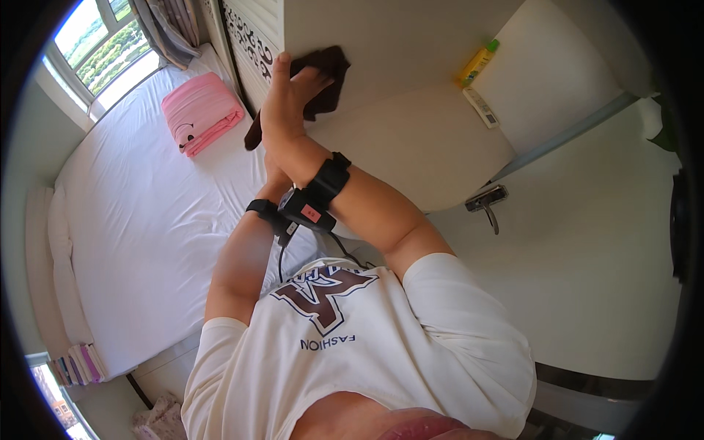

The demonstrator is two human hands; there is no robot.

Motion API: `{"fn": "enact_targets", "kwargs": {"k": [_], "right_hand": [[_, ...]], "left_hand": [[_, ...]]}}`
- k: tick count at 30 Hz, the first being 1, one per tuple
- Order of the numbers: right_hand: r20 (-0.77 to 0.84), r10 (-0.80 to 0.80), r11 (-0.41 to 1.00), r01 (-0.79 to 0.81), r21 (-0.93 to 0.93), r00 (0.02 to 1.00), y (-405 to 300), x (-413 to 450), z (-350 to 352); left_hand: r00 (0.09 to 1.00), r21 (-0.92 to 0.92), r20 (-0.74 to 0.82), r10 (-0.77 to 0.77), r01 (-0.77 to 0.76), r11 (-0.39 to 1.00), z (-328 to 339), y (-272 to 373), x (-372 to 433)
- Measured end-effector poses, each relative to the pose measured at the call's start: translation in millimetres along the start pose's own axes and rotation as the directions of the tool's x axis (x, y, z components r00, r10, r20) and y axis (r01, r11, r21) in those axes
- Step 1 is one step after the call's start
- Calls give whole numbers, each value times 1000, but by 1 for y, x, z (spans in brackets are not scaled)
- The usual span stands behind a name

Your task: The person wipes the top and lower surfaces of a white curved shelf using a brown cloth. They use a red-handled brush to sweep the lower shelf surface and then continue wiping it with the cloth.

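A dark brown cloth (330, 71) lies under the fingers of my right hand (291, 99), pressed against the pale side panel (385, 38) of a cabinet, near its edge. The thumb is spread from the fingers and points up at the panel's edge. Another dark part of the cloth hangs below, left of my right wrist. My left hand (276, 169) is mostly hidden behind my right wrist; its fingers cannot be seen. Both wrists wear black strapped devices with cables.
A yellow bottle with a green cap (478, 63) and a white remote control (480, 108) are on the pale shelf (407, 148) at right. A metal door handle (488, 201) is beyond. At left, a folded pink blanket (201, 113) lies on the white bed (143, 231) by a window.
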State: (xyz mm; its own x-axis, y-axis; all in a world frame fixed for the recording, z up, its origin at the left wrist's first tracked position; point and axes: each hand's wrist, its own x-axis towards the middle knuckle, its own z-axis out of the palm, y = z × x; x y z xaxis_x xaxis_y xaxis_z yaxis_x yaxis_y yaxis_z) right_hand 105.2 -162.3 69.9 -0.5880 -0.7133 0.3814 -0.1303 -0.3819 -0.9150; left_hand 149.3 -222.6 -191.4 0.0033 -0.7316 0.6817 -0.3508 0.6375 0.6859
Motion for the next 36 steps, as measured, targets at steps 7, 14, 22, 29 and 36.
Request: {"fn": "enact_targets", "kwargs": {"k": [7, 14, 22, 29, 36], "right_hand": [[190, -867, 340, 825, -452, 461, -24, 160, -69], [528, -829, 2, 945, -326, 184, 17, 102, -65], [582, -714, 154, 898, -412, 389, 13, 129, -97], [296, -812, 424, 857, -294, 503, -13, 133, -102], [968, 81, 463, 851, -248, 238, 67, 7, -243]], "left_hand": [[868, 197, 211, -450, 413, 889, -9, 118, 20], [871, 237, 206, -447, 399, 886, -13, 123, 19], [904, 207, 190, -384, 345, 915, -17, 128, 24], [904, 316, 232, -359, 279, 907, -10, 115, 21], [924, 308, 259, -281, 196, 931, 2, 121, 23]]}}
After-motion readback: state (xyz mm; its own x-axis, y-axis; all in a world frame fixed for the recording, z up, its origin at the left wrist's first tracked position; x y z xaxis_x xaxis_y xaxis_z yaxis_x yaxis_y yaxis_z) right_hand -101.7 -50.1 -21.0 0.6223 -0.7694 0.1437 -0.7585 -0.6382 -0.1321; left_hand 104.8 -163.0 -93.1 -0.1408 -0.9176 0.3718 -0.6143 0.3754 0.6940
